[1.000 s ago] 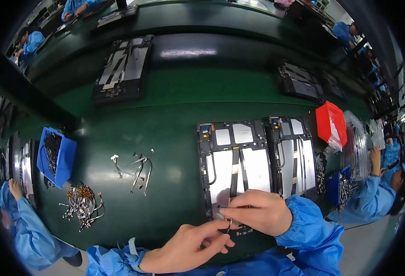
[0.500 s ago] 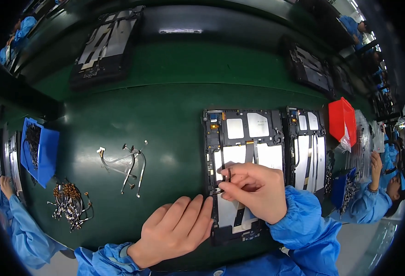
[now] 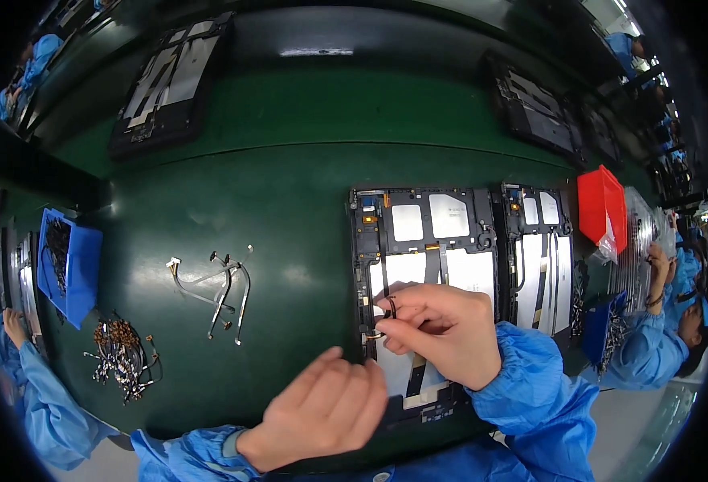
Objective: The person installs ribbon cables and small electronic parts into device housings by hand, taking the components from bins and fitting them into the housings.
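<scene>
An opened tablet [image 3: 468, 271], black frame with silver plates inside, lies before me. Over its lower left part my right hand [image 3: 450, 331] pinches a thin dark cable [image 3: 392, 308] between thumb and forefinger. The cable bends into a small loop, and a light-coloured end shows near the tablet's left edge. My left hand [image 3: 322, 416] is raised beside the tablet's lower left corner. Its forefinger stands apart from the other loosely bent fingers, and no object shows in it. Several grey cables with connectors [image 3: 233, 289] lie loose on the green table to the left.
A second opened tablet [image 3: 534, 277] lies just right. A pile of small cables [image 3: 122, 361] and a blue bin [image 3: 83, 273] are at left. At right stand a red bin [image 3: 611, 205] and another blue bin [image 3: 599, 331]. More tablets rest behind. Co-workers sit at both sides.
My left hand has lifted off the tablet's left edge, its fingers curling more. The right hand, still pinching the cable, has shifted slightly left.
</scene>
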`<state>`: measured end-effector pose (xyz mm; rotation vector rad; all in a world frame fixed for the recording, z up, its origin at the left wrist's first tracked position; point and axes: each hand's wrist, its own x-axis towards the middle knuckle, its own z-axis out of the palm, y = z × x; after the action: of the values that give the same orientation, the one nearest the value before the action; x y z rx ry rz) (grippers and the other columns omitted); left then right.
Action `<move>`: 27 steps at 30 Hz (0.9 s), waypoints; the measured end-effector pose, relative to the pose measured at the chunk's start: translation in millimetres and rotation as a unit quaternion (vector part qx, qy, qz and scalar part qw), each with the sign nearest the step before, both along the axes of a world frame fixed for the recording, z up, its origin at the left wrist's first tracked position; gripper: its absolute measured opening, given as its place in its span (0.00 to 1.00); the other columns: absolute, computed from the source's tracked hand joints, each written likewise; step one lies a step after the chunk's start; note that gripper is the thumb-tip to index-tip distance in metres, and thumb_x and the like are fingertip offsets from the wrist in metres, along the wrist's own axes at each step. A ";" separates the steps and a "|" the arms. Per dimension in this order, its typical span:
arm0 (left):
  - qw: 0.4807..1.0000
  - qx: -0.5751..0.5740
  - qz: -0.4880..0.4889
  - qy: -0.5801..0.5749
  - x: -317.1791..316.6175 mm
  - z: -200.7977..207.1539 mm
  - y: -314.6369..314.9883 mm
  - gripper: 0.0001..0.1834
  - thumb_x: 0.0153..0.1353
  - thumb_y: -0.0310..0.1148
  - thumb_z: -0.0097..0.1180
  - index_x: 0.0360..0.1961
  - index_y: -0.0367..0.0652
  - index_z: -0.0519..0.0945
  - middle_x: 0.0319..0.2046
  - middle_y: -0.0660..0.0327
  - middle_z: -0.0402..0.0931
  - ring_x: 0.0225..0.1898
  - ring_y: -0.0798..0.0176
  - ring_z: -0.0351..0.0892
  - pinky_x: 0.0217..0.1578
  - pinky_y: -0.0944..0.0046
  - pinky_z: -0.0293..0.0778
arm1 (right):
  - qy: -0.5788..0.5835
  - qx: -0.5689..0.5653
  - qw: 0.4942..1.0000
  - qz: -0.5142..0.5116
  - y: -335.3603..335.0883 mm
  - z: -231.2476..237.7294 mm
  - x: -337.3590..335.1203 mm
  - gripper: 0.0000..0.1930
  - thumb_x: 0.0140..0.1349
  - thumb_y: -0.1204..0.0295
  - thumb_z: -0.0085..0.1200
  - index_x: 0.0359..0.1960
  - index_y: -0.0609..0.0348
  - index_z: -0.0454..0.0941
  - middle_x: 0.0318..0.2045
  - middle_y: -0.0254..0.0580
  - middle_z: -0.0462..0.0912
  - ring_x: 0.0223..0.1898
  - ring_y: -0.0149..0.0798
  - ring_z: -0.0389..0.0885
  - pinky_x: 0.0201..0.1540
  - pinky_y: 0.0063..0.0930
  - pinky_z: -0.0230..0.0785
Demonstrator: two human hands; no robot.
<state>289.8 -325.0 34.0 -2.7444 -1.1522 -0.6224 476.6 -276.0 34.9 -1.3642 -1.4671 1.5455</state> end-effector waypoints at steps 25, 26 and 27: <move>0.999 0.002 0.044 0.028 35.5 -16.1 1.4 0.10 0.50 0.35 0.57 0.29 0.39 0.77 0.43 0.51 0.81 0.37 0.60 0.80 0.38 0.70 0.77 | -0.098 0.157 0.983 -0.009 21.0 -7.0 7.1 0.09 0.52 0.85 0.62 0.34 0.61 0.86 0.30 0.36 0.79 0.20 0.20 0.72 0.22 0.14 0.63; 0.999 0.002 0.044 0.028 35.7 -15.4 1.2 0.10 0.49 0.35 0.56 0.29 0.39 0.77 0.43 0.51 0.81 0.37 0.59 0.80 0.37 0.70 0.77 | -0.102 0.160 0.982 -0.013 20.6 -6.4 6.5 0.08 0.52 0.85 0.62 0.34 0.62 0.85 0.30 0.36 0.79 0.20 0.19 0.72 0.22 0.14 0.62; 0.999 0.002 0.043 0.029 36.5 -15.1 1.0 0.10 0.49 0.35 0.56 0.29 0.39 0.77 0.43 0.51 0.81 0.37 0.59 0.80 0.37 0.70 0.77 | -0.106 0.162 0.981 -0.015 21.1 -6.8 6.3 0.08 0.52 0.85 0.63 0.34 0.63 0.85 0.29 0.36 0.78 0.19 0.19 0.71 0.21 0.14 0.61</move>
<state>326.3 -324.0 18.9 -2.6748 -1.2472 -0.5315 482.9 -254.9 28.0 -1.3758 -1.7294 1.1071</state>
